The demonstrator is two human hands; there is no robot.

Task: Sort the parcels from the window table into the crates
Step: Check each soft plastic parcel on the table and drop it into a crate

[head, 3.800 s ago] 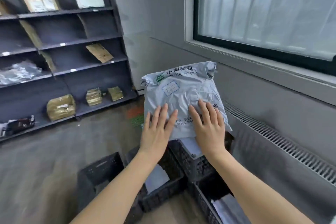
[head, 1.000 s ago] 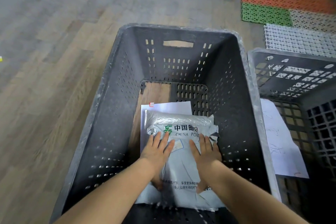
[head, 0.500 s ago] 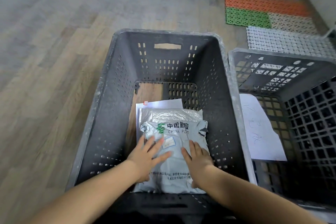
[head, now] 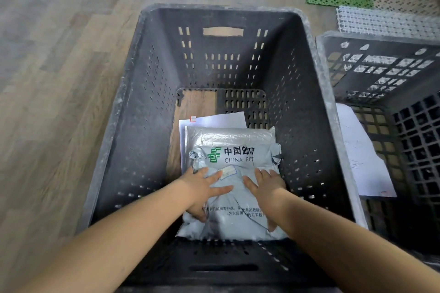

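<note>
Both hands reach into the dark grey crate (head: 133, 112), where the grey China Post parcel (head: 234, 181) lies on its floor. The left hand (head: 202, 189) rests on the parcel with fingers spread flat, thumb tucked at the parcel's near left edge. The right hand (head: 267, 185) lies flat beside it, fingers straight. Beyond the fingertips, a white envelope (head: 214, 120) pokes out beneath the parcel. To the right of the right hand stands a second crate (head: 381, 45) containing a white sheet (head: 364, 154).
</note>
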